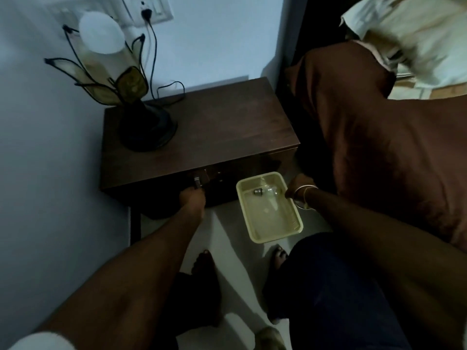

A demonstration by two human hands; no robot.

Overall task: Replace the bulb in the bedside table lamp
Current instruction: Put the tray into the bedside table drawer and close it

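A petal-shaped table lamp (pixel 121 84) with a white frosted top stands on the left rear of the dark wooden bedside table (pixel 227 122). My right hand (pixel 299 189) grips the far right rim of a pale yellow plastic tray (pixel 275 231), held in front of the table. A clear glass bulb (pixel 267 192) with a metal cap lies in the tray's far end. My left hand (pixel 193 199) is closed around the metal handle (pixel 197 181) on the table's drawer front.
A brown bedcover (pixel 391 147) and a pale pillow (pixel 417 34) lie right of the table. The lamp's black cord (pixel 151 46) runs up to a wall socket. A white wall is at left. My bare feet (pixel 204 263) stand on the light floor.
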